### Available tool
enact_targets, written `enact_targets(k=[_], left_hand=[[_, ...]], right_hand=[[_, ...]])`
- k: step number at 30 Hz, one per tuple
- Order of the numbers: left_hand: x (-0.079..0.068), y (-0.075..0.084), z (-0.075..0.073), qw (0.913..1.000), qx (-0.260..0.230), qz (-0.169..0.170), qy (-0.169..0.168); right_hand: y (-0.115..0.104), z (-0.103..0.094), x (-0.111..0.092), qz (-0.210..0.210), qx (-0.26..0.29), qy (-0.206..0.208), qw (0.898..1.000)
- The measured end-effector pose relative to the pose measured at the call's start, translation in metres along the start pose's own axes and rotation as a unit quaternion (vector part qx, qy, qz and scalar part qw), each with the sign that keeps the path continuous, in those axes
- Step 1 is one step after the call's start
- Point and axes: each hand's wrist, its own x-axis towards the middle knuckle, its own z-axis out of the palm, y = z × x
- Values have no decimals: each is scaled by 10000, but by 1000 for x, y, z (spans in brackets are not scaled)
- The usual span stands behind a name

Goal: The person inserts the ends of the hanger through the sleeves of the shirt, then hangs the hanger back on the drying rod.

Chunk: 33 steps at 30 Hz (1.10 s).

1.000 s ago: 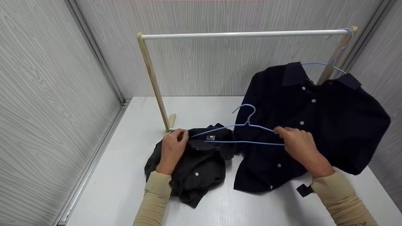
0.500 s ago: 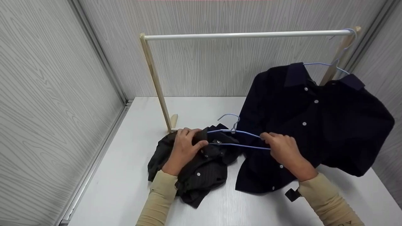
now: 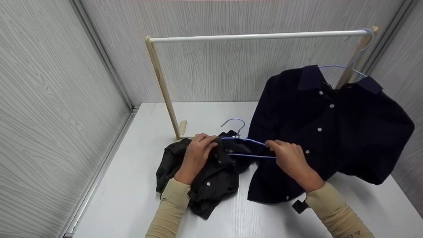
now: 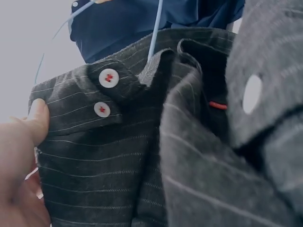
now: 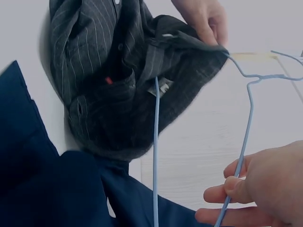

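Note:
A dark pinstriped shirt (image 3: 214, 178) with white buttons lies crumpled on the table. My left hand (image 3: 198, 153) pinches its collar; in the left wrist view the thumb of the left hand (image 4: 19, 151) presses the collar edge beside two red-stitched buttons. A blue wire hanger (image 3: 252, 141) has its left end inside the shirt's neck, hidden by the cloth. My right hand (image 3: 290, 160) grips the hanger's right shoulder. In the right wrist view the right hand (image 5: 265, 184) pinches the wire between thumb and fingers, and the hanger's lower bar runs past the shirt's label (image 5: 163, 87).
A rack with a white rail (image 3: 251, 37) and wooden posts stands at the back of the white table (image 3: 125, 205). A navy shirt (image 3: 357, 132) hangs from its right end on another blue hanger (image 3: 333, 66), close behind my right hand.
My right hand has moved left with the hanger, whose left end has gone into the dark shirt's neck. The left hand has shifted right and now holds the collar over the wire.

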Motion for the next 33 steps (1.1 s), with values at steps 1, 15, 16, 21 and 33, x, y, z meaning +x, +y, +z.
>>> enact_targets(k=[1, 15, 16, 21, 33], left_hand=[[1, 2, 0, 10000, -10, -3, 25], [12, 28, 12, 9944, 844, -578, 249], [13, 29, 12, 9937, 868, -626, 321], [16, 29, 11, 9915, 935, -713, 552], [21, 20, -7, 9865, 682, -947, 1147]], right_hand=[[-2, 1, 1, -32, -1, 19, 10000], [-29, 17, 5, -444, 124, 370, 9983], [-29, 19, 5, -445, 149, 427, 9980], [-29, 21, 2, -193, 491, 613, 9967], [-13, 33, -19, 1630, 1895, 129, 9682]])
